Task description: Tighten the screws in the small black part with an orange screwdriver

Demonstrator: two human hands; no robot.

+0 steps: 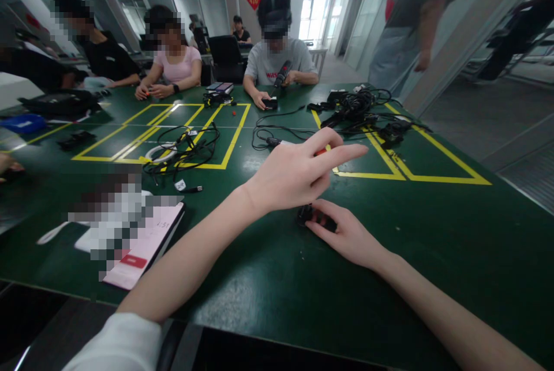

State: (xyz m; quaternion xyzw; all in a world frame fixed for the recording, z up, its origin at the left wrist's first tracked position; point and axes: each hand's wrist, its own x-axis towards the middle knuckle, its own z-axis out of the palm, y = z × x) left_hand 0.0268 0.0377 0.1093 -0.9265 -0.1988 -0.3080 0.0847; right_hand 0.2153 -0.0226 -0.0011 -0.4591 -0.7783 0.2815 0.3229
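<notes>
Head view: right hand (pixel 351 238) grips black part (pixel 312 216), well inside table (pixel 433 255) edge.

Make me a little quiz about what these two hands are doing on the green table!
1. True or false: the right hand holds a small black thing down on the green table.
2. What colour is the small piece pinched in the fingers of the left hand? A blue, B red, C white.
3. Fill in the gap: the taped lines on the table are ____.

Key: 1 true; 2 B; 3 yellow.
</notes>
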